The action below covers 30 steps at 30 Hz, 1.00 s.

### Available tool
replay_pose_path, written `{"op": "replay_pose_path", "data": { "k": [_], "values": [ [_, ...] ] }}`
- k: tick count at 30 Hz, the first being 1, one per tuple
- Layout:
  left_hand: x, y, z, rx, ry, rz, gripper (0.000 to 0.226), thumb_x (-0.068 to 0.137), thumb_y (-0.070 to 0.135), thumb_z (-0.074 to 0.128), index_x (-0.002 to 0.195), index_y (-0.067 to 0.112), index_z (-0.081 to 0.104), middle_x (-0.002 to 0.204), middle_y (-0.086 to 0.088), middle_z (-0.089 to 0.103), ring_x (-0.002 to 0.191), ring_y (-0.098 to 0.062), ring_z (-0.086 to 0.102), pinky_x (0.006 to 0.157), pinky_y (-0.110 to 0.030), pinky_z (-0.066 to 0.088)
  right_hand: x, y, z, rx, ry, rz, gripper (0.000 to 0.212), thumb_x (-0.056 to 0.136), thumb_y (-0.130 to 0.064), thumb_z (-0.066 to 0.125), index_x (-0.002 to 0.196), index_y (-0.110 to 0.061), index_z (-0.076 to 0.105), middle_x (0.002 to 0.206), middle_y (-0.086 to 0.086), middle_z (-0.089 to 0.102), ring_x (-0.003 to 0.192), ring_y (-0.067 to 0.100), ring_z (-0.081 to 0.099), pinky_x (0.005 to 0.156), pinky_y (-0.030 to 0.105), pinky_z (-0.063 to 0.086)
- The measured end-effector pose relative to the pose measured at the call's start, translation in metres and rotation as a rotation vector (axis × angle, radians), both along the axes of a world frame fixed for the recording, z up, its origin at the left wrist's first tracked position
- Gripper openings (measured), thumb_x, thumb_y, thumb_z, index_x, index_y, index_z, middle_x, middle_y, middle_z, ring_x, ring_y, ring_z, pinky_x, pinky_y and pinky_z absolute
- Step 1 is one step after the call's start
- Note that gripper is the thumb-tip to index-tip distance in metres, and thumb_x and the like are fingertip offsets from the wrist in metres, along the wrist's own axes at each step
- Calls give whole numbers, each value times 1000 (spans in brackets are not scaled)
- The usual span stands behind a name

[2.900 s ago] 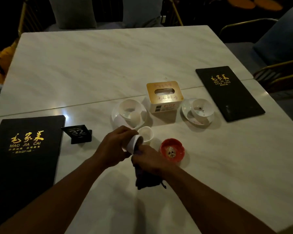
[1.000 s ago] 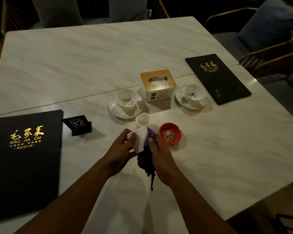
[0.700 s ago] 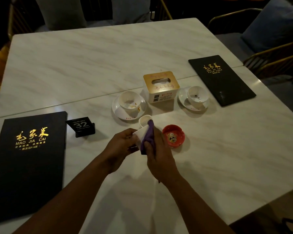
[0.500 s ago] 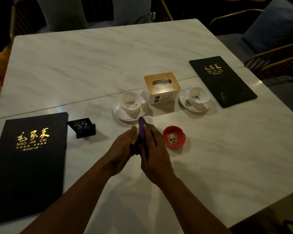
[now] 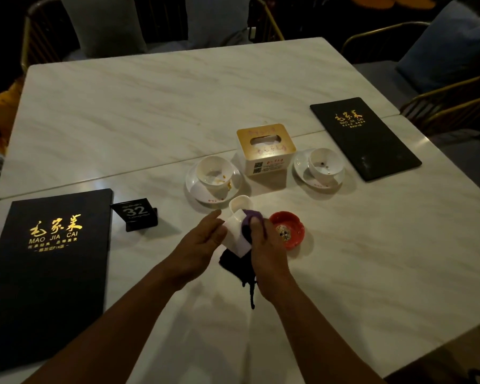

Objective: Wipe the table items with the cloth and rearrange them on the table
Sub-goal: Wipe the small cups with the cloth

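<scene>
1. Dead centre of the frame: the left hand [image 5: 203, 245] is wrapped round a tilted white cup [image 5: 236, 236] over the table [image 5: 178, 106].
2. The right hand [image 5: 269, 256] grips the purple cloth [image 5: 251, 217], pressed to the cup's side, tail dangling.
3. A red dish [image 5: 287, 230] sits just right of them.

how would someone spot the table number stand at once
Find the big black menu lying on the person's left. Just past its far right corner sits a small black stand. Unlike everything around it, it bears the white number 32.
</scene>
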State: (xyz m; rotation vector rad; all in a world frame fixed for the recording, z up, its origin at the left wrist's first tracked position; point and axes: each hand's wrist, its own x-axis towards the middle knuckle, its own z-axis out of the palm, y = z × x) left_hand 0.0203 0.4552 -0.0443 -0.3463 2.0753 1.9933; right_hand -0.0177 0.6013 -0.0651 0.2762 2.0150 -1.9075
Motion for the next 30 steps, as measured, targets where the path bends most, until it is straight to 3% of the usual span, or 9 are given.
{"op": "replay_pose_path", "data": {
  "k": [3,7,10,13,15,19,22,27,30],
  "values": [
    [-2,-1,5,57,-20,10,28,102,25,48,129,23,57,135,-1,54,122,-21,57,100,-42,53,-1,6,-2,64,220,74,35,91,-57,47,123,-45,57,117,-7,58,112,13,58,91,42,55],
    [-6,7,12,214,-77,116,38,99,33,49,132,16,56,128,-6,63,117,-23,62,92,-38,57,10,11,0,245,615,269,43,103,-23,47,145,-18,41,138,-1,44,122,-4,44,95,13,45],
    [-4,12,13,162,-30,150,32,105,26,42,130,21,60,120,-3,70,112,-19,66,84,-31,58,16,12,-7,396,746,360,56,103,-29,44,155,-19,26,157,-1,25,140,0,28,108,9,33],
    [1,15,15,150,49,94,34,105,23,44,136,24,58,121,0,70,112,-16,67,87,-32,57,11,10,-4,470,796,320,53,103,-39,38,153,-22,32,152,-1,36,137,4,34,108,12,32],
    [3,16,13,134,106,100,37,104,22,47,139,29,54,126,3,68,117,-13,64,92,-31,56,5,5,7,368,691,263,44,104,-41,35,142,-22,47,135,-1,52,123,7,50,98,18,46],
    [8,17,4,-15,238,101,37,97,31,51,125,54,57,144,11,53,126,-13,57,100,-42,52,-11,-2,26,106,105,126,31,103,-47,34,96,-35,61,95,-1,68,88,14,67,74,29,58],
    [10,16,0,-116,302,88,20,93,32,56,104,41,70,150,18,45,126,-10,56,97,-38,53,-20,1,28,-10,-240,106,34,101,-50,41,103,-27,66,97,8,73,90,23,71,78,38,60],
    [13,7,-18,-270,360,39,22,81,12,79,89,32,71,139,13,55,122,-8,57,90,-35,58,-18,7,22,-76,-384,133,35,99,-44,52,107,-15,69,89,11,77,83,26,74,71,36,60],
    [11,-2,-27,-517,415,63,18,75,23,84,83,30,69,127,8,60,114,-8,59,82,-34,59,-11,10,10,-191,-480,157,37,97,-41,57,118,-12,66,103,15,75,96,31,73,93,47,56]
  ]
}}
